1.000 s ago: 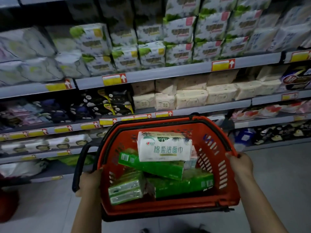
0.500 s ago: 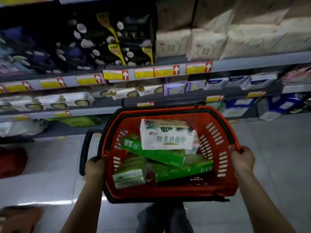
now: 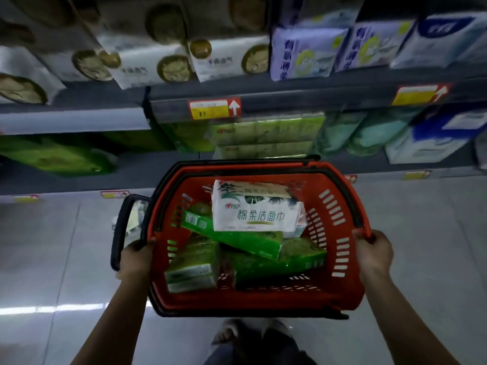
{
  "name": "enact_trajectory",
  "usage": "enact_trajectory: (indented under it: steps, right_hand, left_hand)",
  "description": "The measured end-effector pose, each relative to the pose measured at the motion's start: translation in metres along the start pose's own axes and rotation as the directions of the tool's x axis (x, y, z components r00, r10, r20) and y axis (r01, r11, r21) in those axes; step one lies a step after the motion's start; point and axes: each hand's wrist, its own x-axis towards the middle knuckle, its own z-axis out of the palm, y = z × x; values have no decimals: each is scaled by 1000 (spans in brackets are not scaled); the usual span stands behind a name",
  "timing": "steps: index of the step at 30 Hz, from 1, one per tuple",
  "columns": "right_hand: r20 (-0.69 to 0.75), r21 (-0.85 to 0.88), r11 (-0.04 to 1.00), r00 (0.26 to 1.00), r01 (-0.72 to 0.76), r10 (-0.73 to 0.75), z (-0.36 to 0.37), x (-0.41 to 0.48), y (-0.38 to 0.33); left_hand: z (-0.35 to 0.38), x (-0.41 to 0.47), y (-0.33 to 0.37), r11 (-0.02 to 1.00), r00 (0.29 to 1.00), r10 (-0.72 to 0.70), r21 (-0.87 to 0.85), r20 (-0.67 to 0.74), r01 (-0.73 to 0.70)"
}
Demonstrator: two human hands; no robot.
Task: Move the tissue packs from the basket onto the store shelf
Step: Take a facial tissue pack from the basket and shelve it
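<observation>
I hold a red plastic basket (image 3: 340, 291) with black handles in front of me, just above the floor. My left hand (image 3: 135, 256) grips its left rim and my right hand (image 3: 375, 252) grips its right rim. Inside, a white tissue pack (image 3: 257, 216) with green leaves lies on top. Under it sit green tissue packs: a long one (image 3: 237, 239), one at the left (image 3: 193, 267) and one at the right (image 3: 279, 266). The store shelf (image 3: 263, 101) stands directly ahead, with green packs (image 3: 266, 130) on its lowest level.
White packs with round gold marks (image 3: 147, 61) and pale purple and blue packs (image 3: 303, 54) fill the shelf above. Blue-white packs (image 3: 427, 138) sit at lower right. Grey tiled floor (image 3: 52, 246) surrounds the basket. My foot (image 3: 237, 335) shows below it.
The view has dropped from the upper shelves down to the lowest shelves and moved closer. The basket has come down with both hands still on its rim.
</observation>
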Motion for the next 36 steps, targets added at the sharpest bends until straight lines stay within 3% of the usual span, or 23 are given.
enact_trajectory:
  steps: [7,12,19,21,23,25,26,27,30,32,36]
  right_hand:
    - [7,18,1000,1000,-12,12,49,18,22]
    - [3,12,999,999,37,-37,64,28,3]
    - [21,-81,991,994,106,-105,69,16,4]
    - [-45,-131,975,981,182,-189,69,10,2]
    - [-150,-137,947,939,289,-308,71,3,-10]
    - [-123,-127,905,899,406,-420,79,-6,-29]
    - [-51,-89,898,899,431,-436,87,-11,-39]
    - [56,-33,917,917,398,-396,98,-16,-49]
    - [387,82,997,922,-14,-19,135,-22,-69]
    - [458,7,991,881,-136,117,157,-18,-73]
    - [476,7,976,859,-218,189,176,-14,-72]
  left_hand:
    - [16,19,9,995,995,96,-3,-33,-96]
    - [18,29,19,993,993,118,-30,25,-117]
    - [11,25,25,982,989,147,118,27,-149]
    - [8,13,42,952,975,206,246,-78,-182]
    - [12,-3,62,900,897,395,282,-200,-333]
    - [23,-22,85,830,824,551,185,-131,-526]
    - [32,-28,94,829,831,555,86,-18,-552]
    - [42,-37,105,859,853,510,-20,105,-511]
    - [74,-52,124,940,866,335,-193,371,-282]
    - [92,-51,127,959,852,263,-221,452,-179]
    - [107,-49,128,975,856,198,-189,477,-120]
